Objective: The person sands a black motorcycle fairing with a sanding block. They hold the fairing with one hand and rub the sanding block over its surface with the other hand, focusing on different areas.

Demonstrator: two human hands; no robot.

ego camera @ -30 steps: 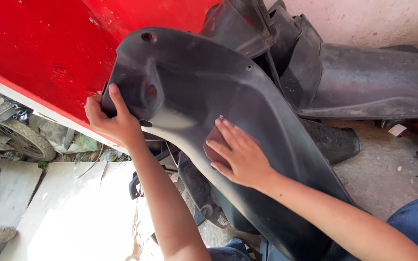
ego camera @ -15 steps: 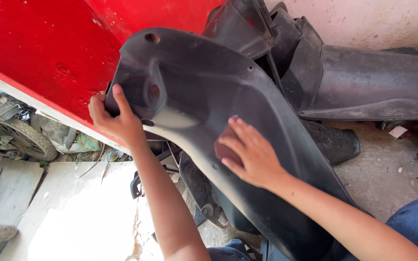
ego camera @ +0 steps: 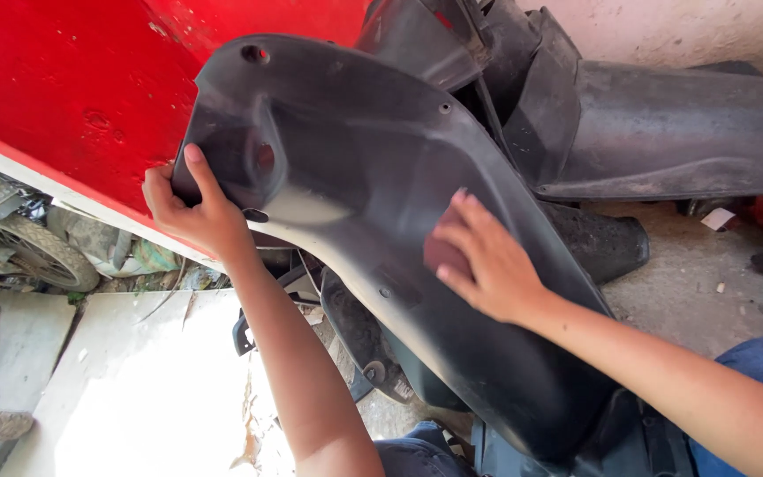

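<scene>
A large black plastic scooter body panel [ego camera: 373,203], curved and dusty grey, fills the middle of the view, standing tilted with its upper end far left against a red painted surface [ego camera: 55,88] and its lower end near right by the person's knees. The left hand [ego camera: 194,212] is closed on the panel's upper left edge: thumb on the outer face, fingers curled behind the rim beside a round hole. The right hand [ego camera: 487,261] lies flat and mostly open on the panel's middle face, fingers together, pressing what looks like a small reddish-brown piece of sandpaper [ego camera: 445,252] against the plastic; most of that piece is hidden under the palm.

As for progress, the panel looks dull and scuffed over nearly all its face, with a paler patch just left of the right hand, so the rubbing seems well under way in the middle. The lower stretch toward the near right looks darker and smoother, and I judge it still waits its turn. I cannot tell how much of the far edge has been worked.

More black scooter fairing pieces [ego camera: 664,124] lean behind on the far right. Lower left, a small tyre [ego camera: 41,252] and a pale board [ego camera: 134,389] lie on the ground
</scene>
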